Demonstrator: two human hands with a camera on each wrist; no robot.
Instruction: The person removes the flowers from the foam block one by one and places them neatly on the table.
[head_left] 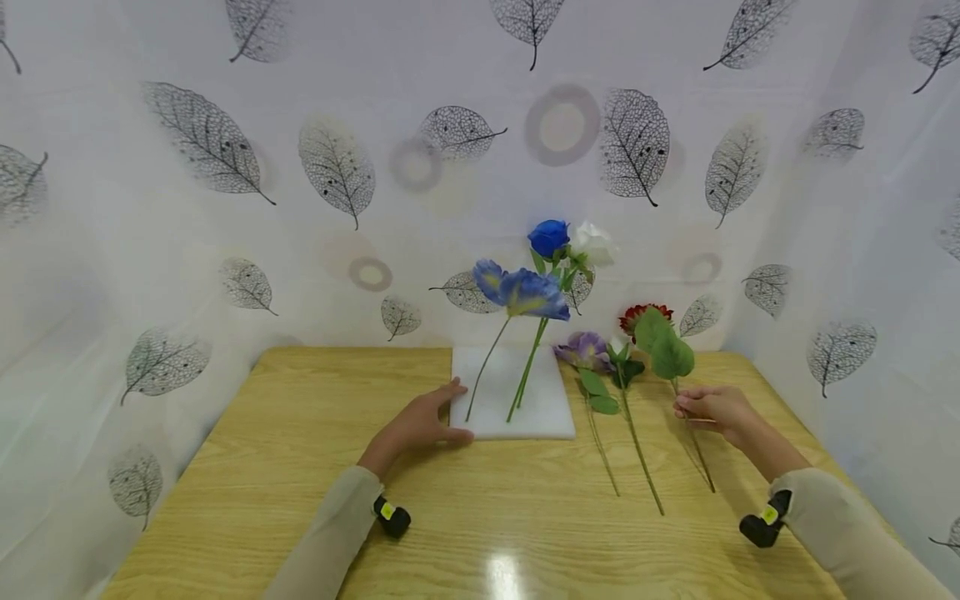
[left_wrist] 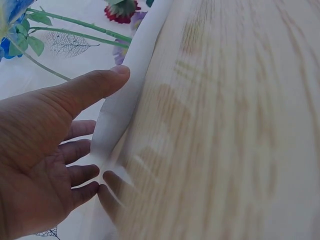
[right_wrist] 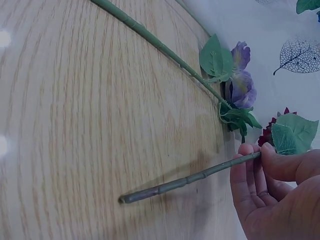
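Observation:
My right hand (head_left: 720, 410) pinches the green stem (right_wrist: 190, 178) of a red flower (head_left: 633, 317) between thumb and fingertips. Its green leaves (head_left: 670, 352) partly cover the bloom, and the stem's cut end is tilted down near the table. At the left side of a white foam block (head_left: 547, 421), my left hand (head_left: 418, 423) rests with fingers apart; its thumb (left_wrist: 102, 82) lies along the front edge. Blue-yellow (head_left: 531, 293), blue (head_left: 549, 237) and white (head_left: 594, 243) flowers stand upright in the foam, the first leaning right.
Left of my right hand, a purple flower (head_left: 587, 350) and a white flower (head_left: 619, 348) lie with stems toward me on the wooden table (head_left: 300, 483). A leaf-print curtain (head_left: 420, 75) hangs close behind the table's back edge.

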